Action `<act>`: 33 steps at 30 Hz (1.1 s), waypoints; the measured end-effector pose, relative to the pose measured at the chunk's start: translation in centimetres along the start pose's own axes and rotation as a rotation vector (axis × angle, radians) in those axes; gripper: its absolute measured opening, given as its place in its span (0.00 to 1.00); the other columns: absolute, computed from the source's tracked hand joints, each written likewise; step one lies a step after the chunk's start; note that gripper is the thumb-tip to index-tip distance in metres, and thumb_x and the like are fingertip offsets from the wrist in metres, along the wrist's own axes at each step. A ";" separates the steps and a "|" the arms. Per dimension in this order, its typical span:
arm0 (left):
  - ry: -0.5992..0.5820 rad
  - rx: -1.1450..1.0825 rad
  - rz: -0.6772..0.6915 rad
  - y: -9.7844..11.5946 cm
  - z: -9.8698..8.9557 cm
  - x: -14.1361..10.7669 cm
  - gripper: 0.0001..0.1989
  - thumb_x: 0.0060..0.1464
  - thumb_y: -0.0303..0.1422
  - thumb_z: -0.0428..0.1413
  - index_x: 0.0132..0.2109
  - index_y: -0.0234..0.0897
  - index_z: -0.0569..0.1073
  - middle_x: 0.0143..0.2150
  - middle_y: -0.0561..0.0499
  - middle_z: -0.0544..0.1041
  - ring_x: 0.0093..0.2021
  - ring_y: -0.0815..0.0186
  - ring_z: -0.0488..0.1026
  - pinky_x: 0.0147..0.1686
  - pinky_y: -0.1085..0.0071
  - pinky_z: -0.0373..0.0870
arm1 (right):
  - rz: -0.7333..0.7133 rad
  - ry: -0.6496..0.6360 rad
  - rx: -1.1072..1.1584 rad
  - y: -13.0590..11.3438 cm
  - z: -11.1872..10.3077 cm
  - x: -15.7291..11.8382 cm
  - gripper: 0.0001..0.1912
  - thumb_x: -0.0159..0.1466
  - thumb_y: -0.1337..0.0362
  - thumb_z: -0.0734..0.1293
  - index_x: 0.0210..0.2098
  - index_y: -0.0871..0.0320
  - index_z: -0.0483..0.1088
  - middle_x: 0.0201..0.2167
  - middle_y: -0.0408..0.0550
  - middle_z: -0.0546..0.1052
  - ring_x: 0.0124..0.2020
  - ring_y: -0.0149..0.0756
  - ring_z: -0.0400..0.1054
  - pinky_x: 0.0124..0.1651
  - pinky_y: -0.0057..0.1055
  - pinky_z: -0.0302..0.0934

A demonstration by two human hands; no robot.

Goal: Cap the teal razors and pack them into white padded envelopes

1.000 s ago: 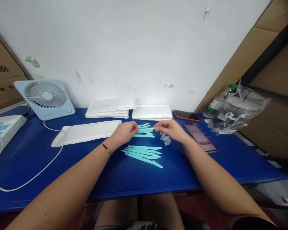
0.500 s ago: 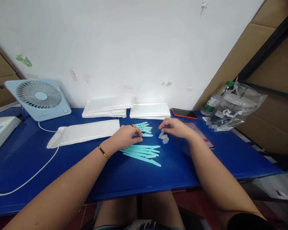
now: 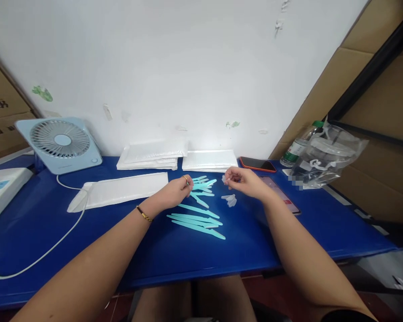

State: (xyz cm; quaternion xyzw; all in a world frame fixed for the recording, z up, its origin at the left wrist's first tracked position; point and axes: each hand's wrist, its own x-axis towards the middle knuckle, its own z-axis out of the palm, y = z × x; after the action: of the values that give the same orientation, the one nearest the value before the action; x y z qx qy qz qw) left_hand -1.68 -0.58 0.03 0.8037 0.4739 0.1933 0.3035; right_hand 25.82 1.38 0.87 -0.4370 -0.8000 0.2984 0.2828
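My left hand is closed, thumb and fingers pinching the end of a turquoise eyebrow razor whose blade end points right. Beneath and beside it more turquoise razors fan out, partly hidden by the fingers. Several others lie in a loose row nearer the table's front edge. A small clear plastic blade cap sits pinched between the thumb and fingers of my right hand. Just below that hand rests a little pile of the same clear caps.
White padded mailers are stacked along the wall, beside a second stack. A single mailer lies left. Phones lie right, near a bottle and a bagged cup. At left stands a blue fan with a white cable.
My left hand has picked up a razor from the spread. My right hand has lifted a clear cap off the small pile. The view has shifted slightly.
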 end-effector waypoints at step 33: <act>0.013 0.417 0.141 -2.1 -0.1 0.8 0.39 0.47 0.55 0.53 0.61 0.38 0.60 0.61 0.42 0.62 0.61 0.53 0.55 0.56 0.62 0.54 | -0.316 -0.105 -0.356 -2.2 3.9 0.4 0.06 0.61 0.64 0.64 0.32 0.56 0.73 0.29 0.46 0.74 0.30 0.32 0.68 0.34 0.27 0.60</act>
State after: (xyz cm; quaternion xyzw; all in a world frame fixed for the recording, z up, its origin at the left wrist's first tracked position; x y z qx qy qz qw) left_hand -2.68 0.88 -1.29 0.8789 0.4482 0.1172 0.1134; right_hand 21.70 -0.09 -0.03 -0.3336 -0.9119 0.1271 0.2026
